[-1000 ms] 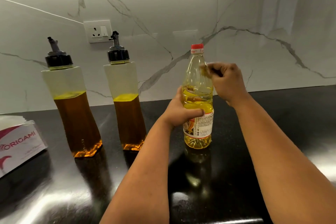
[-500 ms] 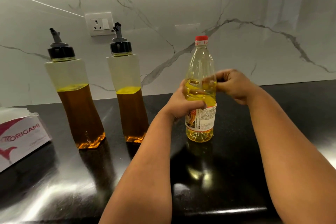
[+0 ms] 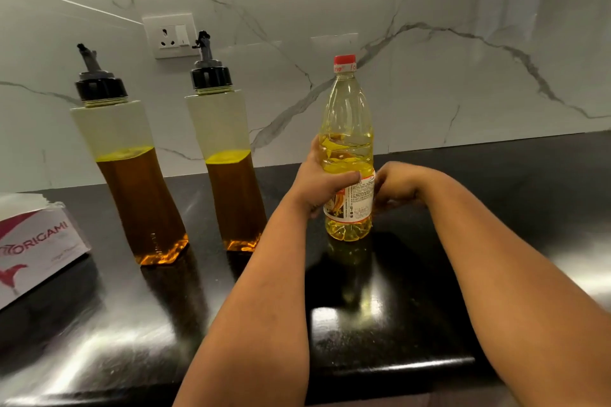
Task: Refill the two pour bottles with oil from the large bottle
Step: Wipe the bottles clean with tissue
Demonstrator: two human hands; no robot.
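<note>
- Lower now than a second ago, the right hand [image 3: 395, 183] has dropped from beside the neck to the label band of the large bottle [image 3: 347, 149]; its fingers are curled against the bottle's right side, though I cannot tell whether they actually clasp it.
- One left hand [image 3: 319, 183] grips the same bottle from the opposite side, thumb across the front just above the label, fingers wrapped behind.
- One large bottle stands upright on the black counter [image 3: 496, 241] between the two hands, red cap [image 3: 345, 63] on, pale yellow oil up to about its middle.
- Two pour bottles stand to the left of the gripping hand, apart from it: the nearer pour bottle [image 3: 228, 155] and the farther pour bottle [image 3: 127, 162]. Each has a black spout cap and holds darker amber oil to a little over half.
- One tissue box [image 3: 36, 241] lies farthest left of the grip, at the counter's edge.
- One wall socket [image 3: 170, 35] sits on the marble wall behind the pour bottles.
</note>
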